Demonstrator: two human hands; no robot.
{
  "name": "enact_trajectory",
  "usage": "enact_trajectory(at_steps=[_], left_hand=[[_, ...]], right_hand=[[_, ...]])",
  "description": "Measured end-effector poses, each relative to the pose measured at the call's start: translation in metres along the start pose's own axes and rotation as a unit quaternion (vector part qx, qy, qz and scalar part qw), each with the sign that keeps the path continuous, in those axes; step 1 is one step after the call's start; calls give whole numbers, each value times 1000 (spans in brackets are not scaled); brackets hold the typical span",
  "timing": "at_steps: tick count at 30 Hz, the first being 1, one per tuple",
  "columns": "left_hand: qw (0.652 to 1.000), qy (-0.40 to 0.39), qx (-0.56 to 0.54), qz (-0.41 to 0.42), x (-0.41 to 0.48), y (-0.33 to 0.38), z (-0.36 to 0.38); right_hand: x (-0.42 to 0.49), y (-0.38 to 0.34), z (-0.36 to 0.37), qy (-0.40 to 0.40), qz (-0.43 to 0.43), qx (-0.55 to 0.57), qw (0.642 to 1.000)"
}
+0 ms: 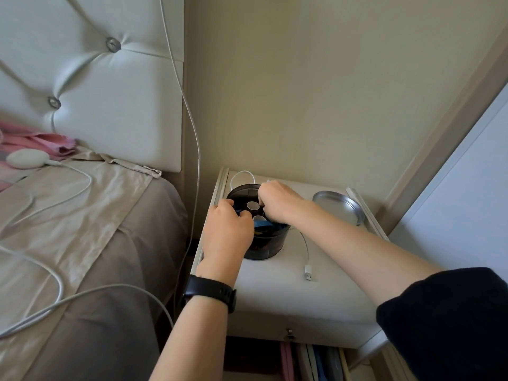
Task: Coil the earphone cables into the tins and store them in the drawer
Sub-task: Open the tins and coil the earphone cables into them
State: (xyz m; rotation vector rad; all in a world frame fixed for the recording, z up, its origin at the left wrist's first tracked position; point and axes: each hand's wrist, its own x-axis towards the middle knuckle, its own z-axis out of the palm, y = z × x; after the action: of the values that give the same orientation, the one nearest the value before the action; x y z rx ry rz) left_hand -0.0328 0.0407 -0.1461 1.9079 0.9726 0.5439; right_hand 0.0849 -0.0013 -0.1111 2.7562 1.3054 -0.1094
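Brace tub (268, 244) w/ left hand (228, 232) curled over rim – right hand (275, 200) fingers curled inside, hold unclear – coil slow, small loops.

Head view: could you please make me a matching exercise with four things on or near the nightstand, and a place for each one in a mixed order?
Things
1. dark round container
2. silver tin
3. white USB plug
4. black watch

Places
a. on the left wrist
b. at the back right of the nightstand top
c. the left hand and the right hand reach into it
d. lying on the nightstand top, nearer the front, to the right of the container

Pairs: 1-c; 2-b; 3-d; 4-a
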Motion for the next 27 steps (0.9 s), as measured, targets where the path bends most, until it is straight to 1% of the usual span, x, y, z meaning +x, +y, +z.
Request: enact_trajectory(at_steps=[5, 6, 7, 8, 10, 11, 12, 13, 14, 16, 17, 19, 20, 21, 23, 25, 27], left_hand=[[1000, -3, -9, 2, -1, 0, -1], [1000, -3, -10, 2, -1, 0, -1], [1000, -3, -10, 2, -1, 0, -1], [1000, -2, -12, 0, -1, 1, -1], [1000, 2, -12, -7, -2, 2, -3], [1000, 4, -11, -12, -2, 3, -3], [1000, 6, -10, -15, -2, 3, -4], [1000, 8, -8, -17, -1, 4, -4], [1000, 10, -5, -20, -1, 4, -5], [1000, 14, 4, -21, 2, 4, -5], [1000, 15, 6, -20, 3, 4, -6], [1000, 19, 11, -18, 5, 4, -5], [1000, 23, 15, -16, 5, 4, -4], [999, 25, 21, -14, 5, 4, -4], [999, 28, 30, -12, 5, 5, -2], [999, 28, 32, -15, 6, 6, -1], [999, 23, 31, -21, 4, 8, -1]], right_hand=[[3, 0, 12, 3, 2, 9, 1000], [5, 3, 13, 17, -6, 27, 999], [8, 7, 12, 39, -9, 60, 997], [11, 13, 9, 79, -5, 105, 991], [19, 28, -2, 178, 33, 214, 960], [24, 35, -6, 211, 57, 254, 942], [30, 44, -8, 222, 82, 282, 930], [36, 52, -6, 206, 105, 299, 926], [41, 59, -2, 169, 118, 302, 931], [51, 68, 11, 66, 118, 307, 942], [55, 72, 17, 18, 111, 322, 940], [61, 77, 28, -59, 103, 373, 920], [62, 78, 32, -81, 105, 398, 908], [63, 78, 35, -90, 108, 408, 902], [64, 77, 37, -62, 108, 404, 906], [63, 76, 30, 2, 110, 410, 905], [57, 79, 14, 74, 122, 443, 885]])
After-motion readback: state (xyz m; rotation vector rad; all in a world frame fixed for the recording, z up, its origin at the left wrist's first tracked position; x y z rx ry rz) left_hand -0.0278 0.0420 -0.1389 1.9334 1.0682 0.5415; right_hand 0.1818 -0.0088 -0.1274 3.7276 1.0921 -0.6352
